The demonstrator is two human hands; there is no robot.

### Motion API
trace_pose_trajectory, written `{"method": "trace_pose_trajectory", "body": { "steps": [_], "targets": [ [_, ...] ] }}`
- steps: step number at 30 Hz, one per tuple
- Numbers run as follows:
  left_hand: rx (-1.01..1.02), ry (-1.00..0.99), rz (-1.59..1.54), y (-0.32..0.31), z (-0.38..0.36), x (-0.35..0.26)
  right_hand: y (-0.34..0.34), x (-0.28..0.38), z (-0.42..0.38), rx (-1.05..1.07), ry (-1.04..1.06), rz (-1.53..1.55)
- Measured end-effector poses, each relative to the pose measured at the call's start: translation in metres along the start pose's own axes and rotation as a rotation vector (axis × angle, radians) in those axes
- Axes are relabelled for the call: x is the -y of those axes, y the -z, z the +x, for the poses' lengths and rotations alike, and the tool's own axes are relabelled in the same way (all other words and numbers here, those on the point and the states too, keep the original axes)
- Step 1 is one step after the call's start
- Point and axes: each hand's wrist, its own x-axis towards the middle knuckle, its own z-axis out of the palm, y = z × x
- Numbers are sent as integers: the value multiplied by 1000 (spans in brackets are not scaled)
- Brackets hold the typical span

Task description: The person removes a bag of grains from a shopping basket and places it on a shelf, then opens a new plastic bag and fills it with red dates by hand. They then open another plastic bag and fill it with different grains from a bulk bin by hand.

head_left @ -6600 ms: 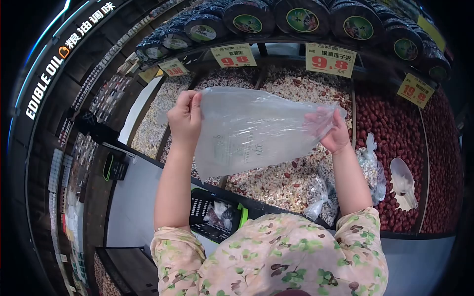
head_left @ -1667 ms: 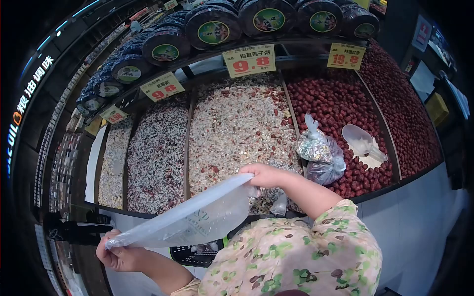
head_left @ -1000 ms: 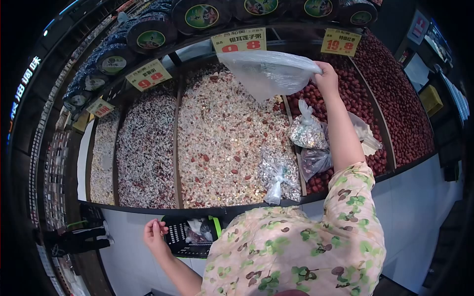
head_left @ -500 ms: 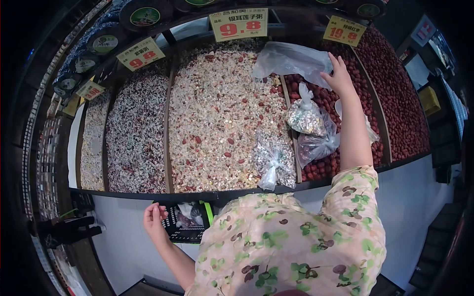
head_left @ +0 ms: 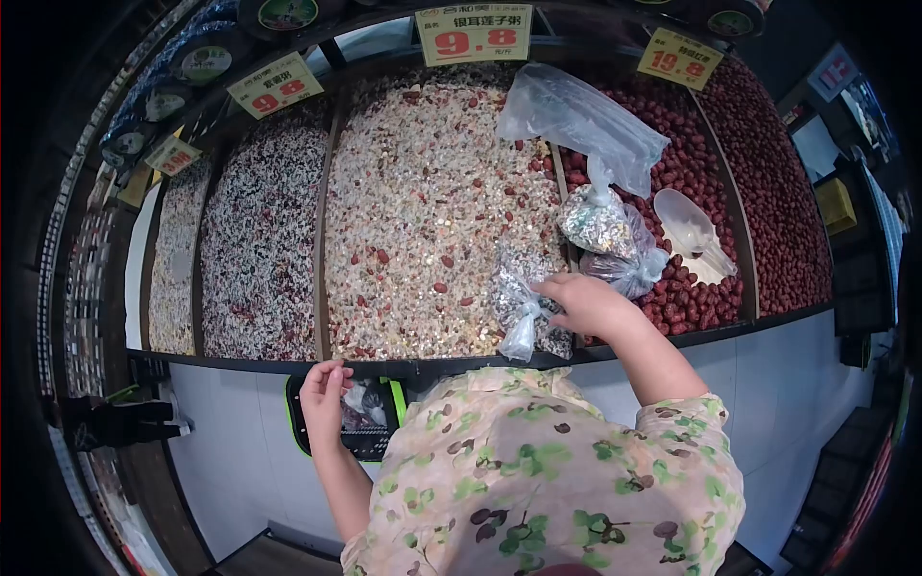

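My right hand (head_left: 583,305) is over the right side of a knotted clear bag of mixed grain (head_left: 519,298), fingers apart and touching or just above it. Two more filled bags, one of pale grain (head_left: 595,223) and one purplish (head_left: 629,274), lie behind the hand on the red dates (head_left: 677,302). An empty clear plastic bag (head_left: 586,125) is spread flat across the divider at the back. My left hand (head_left: 327,381) hangs at the bin's front edge, above the basket, with thumb and fingers drawn together; what they hold, if anything, is too small to tell.
A black basket with a green rim (head_left: 370,446) holds bags below the front edge. A clear scoop (head_left: 687,223) lies on the dates. Wooden dividers (head_left: 322,240) separate the grain bins. Price signs (head_left: 475,35) stand along the back. At the lower left, a person's dark-clothed legs (head_left: 125,422) show.
My right hand has left the empty bag at the back and come forward to the knotted grain bag. The scoop is now uncovered. My left hand has moved slightly right and up.
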Motion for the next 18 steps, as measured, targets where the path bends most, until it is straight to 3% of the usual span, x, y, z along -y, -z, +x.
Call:
{"method": "trace_pose_trajectory", "body": {
  "steps": [2,5,9,10,12,13,15,18],
  "targets": [
    [35,13,48,-2,-1,-2,-3,-3,-1,22,-61,-64],
    [34,32,53,-1,-4,1,18,-5,-7,-400,77,82],
    [40,19,55,-1,-5,4,46,-46,5,-819,-146,-105],
    [51,27,45,-3,-5,4,48,-58,13,-821,-144,-108],
    [55,29,31,-5,-6,3,49,-80,30,-747,-463,-93],
    [69,29,44,-7,-7,1,44,-89,38,-750,-455,-93],
    [68,25,55,-9,-9,-2,37,-97,54,-504,-618,29],
    [79,25,46,-7,-13,-4,35,-96,59,-556,-582,40]
  ]
}}
